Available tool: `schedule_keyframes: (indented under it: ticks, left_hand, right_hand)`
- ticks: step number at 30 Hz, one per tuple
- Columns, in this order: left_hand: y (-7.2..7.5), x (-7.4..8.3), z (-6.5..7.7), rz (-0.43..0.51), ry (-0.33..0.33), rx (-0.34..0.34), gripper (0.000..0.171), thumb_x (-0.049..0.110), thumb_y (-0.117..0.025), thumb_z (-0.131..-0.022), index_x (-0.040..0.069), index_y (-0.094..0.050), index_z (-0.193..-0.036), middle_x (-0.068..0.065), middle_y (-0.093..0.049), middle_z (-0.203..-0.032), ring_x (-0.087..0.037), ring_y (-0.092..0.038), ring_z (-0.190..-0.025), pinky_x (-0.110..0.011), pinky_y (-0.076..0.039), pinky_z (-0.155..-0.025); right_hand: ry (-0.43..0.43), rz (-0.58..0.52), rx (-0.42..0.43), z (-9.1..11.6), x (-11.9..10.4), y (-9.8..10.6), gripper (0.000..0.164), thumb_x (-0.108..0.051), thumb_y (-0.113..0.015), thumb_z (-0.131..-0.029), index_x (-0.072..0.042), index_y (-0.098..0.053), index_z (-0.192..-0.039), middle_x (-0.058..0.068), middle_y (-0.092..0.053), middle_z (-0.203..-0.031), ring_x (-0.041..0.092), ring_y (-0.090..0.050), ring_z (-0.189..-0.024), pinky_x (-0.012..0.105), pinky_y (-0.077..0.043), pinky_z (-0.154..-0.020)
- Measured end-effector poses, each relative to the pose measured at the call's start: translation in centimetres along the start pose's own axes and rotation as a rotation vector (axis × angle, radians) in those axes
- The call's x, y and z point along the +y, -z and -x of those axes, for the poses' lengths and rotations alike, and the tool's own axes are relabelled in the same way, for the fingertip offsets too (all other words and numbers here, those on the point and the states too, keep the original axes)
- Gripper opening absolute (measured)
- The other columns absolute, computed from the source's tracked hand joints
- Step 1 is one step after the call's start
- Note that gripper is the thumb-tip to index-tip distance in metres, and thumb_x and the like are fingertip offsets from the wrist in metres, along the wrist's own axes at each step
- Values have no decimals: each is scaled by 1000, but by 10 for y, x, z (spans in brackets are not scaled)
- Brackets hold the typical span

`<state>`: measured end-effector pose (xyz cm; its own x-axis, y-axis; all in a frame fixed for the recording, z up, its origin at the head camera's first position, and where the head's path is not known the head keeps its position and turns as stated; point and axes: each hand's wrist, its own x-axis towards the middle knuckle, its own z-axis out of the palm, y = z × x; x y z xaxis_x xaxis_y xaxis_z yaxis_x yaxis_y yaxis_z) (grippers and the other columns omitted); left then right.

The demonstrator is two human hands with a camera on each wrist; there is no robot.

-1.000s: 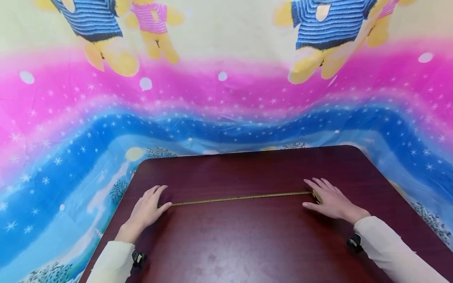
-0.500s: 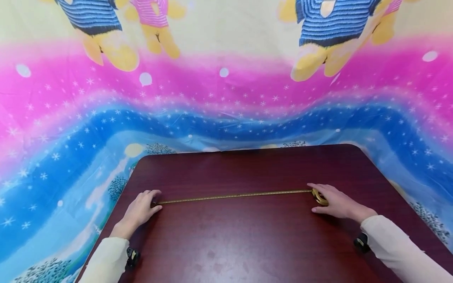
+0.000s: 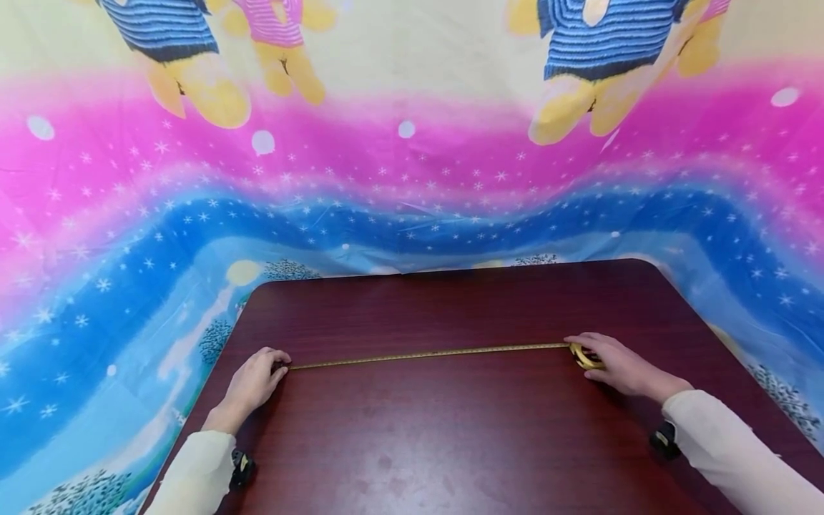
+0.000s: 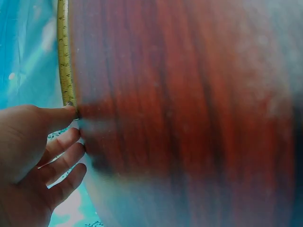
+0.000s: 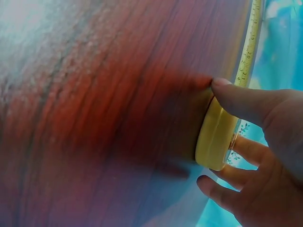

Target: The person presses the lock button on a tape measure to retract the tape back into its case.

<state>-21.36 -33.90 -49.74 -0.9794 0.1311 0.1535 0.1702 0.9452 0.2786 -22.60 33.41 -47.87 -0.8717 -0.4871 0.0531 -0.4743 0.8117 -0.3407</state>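
Observation:
A yellow tape measure lies across the dark red table with its blade (image 3: 425,355) pulled out between my hands. At the blade's left end my left hand (image 3: 254,380) pinches the tip between thumb and fingers. In the left wrist view the thumb lies over the end of the marked blade (image 4: 65,56), with the other fingers beneath. On the right, my right hand (image 3: 623,366) holds the yellow case (image 3: 587,362). The right wrist view shows the thumb at the top of the case (image 5: 215,137), near where the blade (image 5: 248,52) comes out, and fingers behind it.
The table (image 3: 412,429) has rounded far corners and a glossy top. Behind and beside it hangs a printed cloth (image 3: 405,179) with bears and snowflakes. Dark wrist devices (image 3: 242,468) sit at both cream sleeves (image 3: 193,476).
My left hand has moved left, its thumb and fingers coming together on the blade's tip. My right hand has shifted slightly right, the thumb coming in against the case. The visible blade looks longer.

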Motion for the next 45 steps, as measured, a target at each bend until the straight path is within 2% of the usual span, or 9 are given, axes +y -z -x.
schedule_keyframes:
  ticks: [9, 16, 23, 26, 30, 35, 41, 43, 45]
  left_hand:
    - [-3, -6, -3, -3, 23, 28, 6, 8, -68, -95, 11, -72, -97, -10, -67, -102, -25, -64, -86, -48, -54, -75]
    - [-1, -3, -8, 9, 21, 26, 8, 8, -64, -97, 14, -69, -93, -5, -67, -92, -18, -58, -75, -41, -50, -66]
    - [1, 0, -11, 13, 7, 51, 7, 9, -63, -97, 14, -68, -94, -3, -70, -85, -15, -55, -67, -37, -46, -61]
    - [2, 0, -11, 13, -10, 46, 7, 10, -65, -97, 14, -68, -93, -2, -70, -84, -14, -55, -66, -35, -46, -61]
    - [7, -1, -12, 11, -17, 36, 6, 10, -66, -97, 14, -69, -93, -2, -72, -87, -12, -56, -67, -35, -47, -63]
    - [14, -2, -11, 18, -18, 16, 6, 9, -65, -97, 13, -69, -95, -2, -73, -88, -11, -54, -65, -33, -45, -61]
    - [17, -2, -11, 9, -22, 22, 6, 10, -64, -98, 13, -69, -95, -1, -72, -86, -9, -51, -63, -31, -43, -61]
    - [17, -1, -10, 11, -27, 22, 6, 9, -65, -98, 13, -68, -95, -2, -72, -87, -10, -51, -63, -31, -43, -61]
    - [17, -1, -9, 15, -34, 17, 5, 9, -65, -98, 12, -68, -96, -2, -71, -87, -11, -51, -64, -32, -43, -61]
  right_hand:
    - [7, -5, 11, -1, -2, 1, 57, -4, -71, -91, -2, -51, -144, 24, -57, -136, 43, -55, -124, 59, -50, -95]
    - [53, 5, 78, 2, -2, 1, 58, 4, -70, -90, -6, -51, -144, 19, -56, -133, 40, -53, -122, 61, -48, -94]
    - [144, 75, 209, 7, -2, 1, 46, 9, -75, -83, -12, -62, -122, 4, -60, -123, 27, -54, -115, 44, -42, -91]
    - [117, 82, 186, 10, -2, 6, 39, 6, -75, -84, -14, -63, -115, 6, -59, -123, 27, -55, -113, 46, -46, -90]
    - [44, 54, 101, 11, -3, 15, 34, 0, -72, -89, -13, -64, -119, 16, -56, -130, 35, -57, -116, 55, -51, -92]
    - [-9, 47, 22, 12, -6, 23, 30, -6, -69, -93, -14, -65, -122, 19, -57, -134, 38, -59, -119, 54, -54, -93]
    - [10, 31, 20, 14, -7, 27, 28, -7, -71, -92, -17, -69, -118, 21, -60, -135, 44, -58, -124, 54, -54, -91]
    - [19, 31, 31, 16, -6, 27, 28, -7, -72, -91, -18, -69, -117, 19, -61, -134, 42, -60, -121, 50, -56, -88]
    - [30, 31, 41, 16, -5, 27, 26, -8, -73, -91, -19, -70, -114, 12, -64, -128, 33, -64, -115, 42, -57, -86]
